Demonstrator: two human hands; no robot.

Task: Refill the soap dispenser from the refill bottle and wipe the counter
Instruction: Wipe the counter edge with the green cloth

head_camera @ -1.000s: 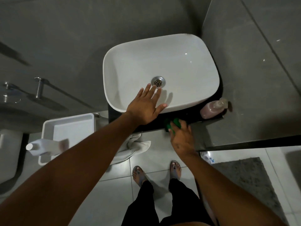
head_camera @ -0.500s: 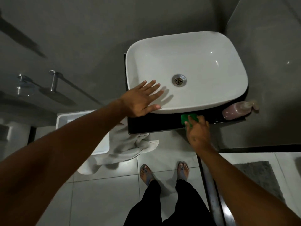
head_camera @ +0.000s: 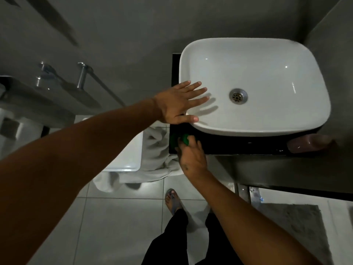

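A white basin point(head_camera: 267, 121) sits on a narrow black counter point(head_camera: 238, 144). My left hand point(head_camera: 179, 104) lies flat with fingers spread on the basin's left rim. My right hand point(head_camera: 191, 155) presses a green cloth point(head_camera: 184, 139) onto the counter's front left corner, below the basin. The pink soap dispenser point(head_camera: 305, 143) lies blurred on the counter's right end. The refill bottle is out of sight.
A white towel point(head_camera: 152, 161) hangs left of the counter over a white tub point(head_camera: 129, 157). A chrome rail point(head_camera: 82, 75) juts from the grey wall at left. My feet stand on pale floor tiles; a grey mat point(head_camera: 298, 222) lies at lower right.
My right hand slid the green cloth leftward along the counter's front to its left corner. My left hand shifted left along the basin rim. The view swung left.
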